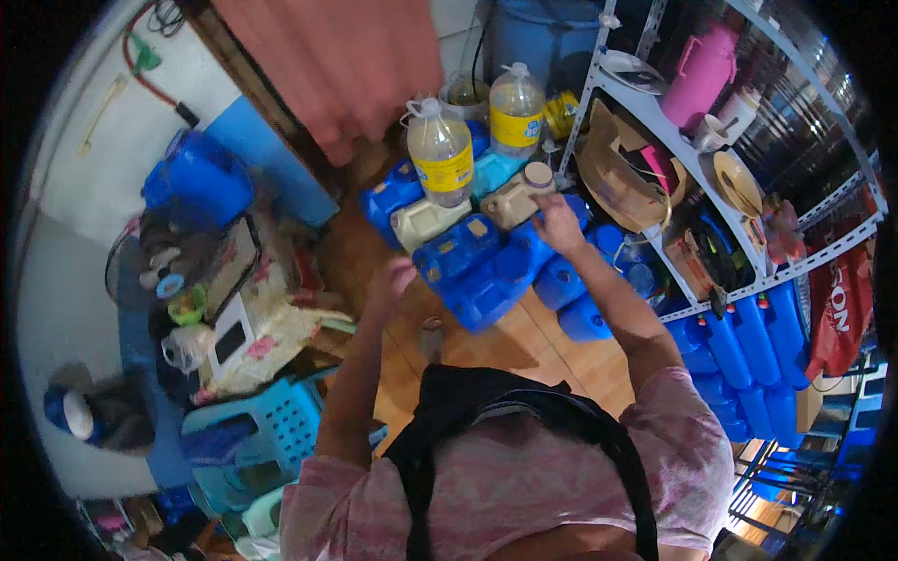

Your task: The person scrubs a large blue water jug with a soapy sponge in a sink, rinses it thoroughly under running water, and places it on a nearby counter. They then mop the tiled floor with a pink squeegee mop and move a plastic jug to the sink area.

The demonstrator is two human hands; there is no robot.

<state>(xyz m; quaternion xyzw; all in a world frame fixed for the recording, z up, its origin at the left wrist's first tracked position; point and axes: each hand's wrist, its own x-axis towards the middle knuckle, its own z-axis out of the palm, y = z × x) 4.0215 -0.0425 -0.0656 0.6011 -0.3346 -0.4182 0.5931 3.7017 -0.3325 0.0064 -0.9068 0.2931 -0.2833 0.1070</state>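
Observation:
My left hand [398, 277] is at the left of a blue plastic jug [479, 301], slightly blurred, its fingers apparently loose and nothing visible in them. The jug stands on the floor in front of me, and a blue screw cap [513, 264] shows on its right side. My right hand [559, 226] reaches over the blue jugs, fingertips at the edge of a tan jug [510, 208] with a pale cap. Its fingers look partly spread; whether they touch the tan jug I cannot tell. Beside that jug is a cream one [426, 222].
Two clear bottles with yellow labels, one left [441, 164] and one right [516, 117], stand behind the jugs. A white metal shelf [645, 98] with a pink thermos [700, 77] rises at the right. More blue jugs [739, 346] stack below it. A turquoise stool [290, 421] is at the left.

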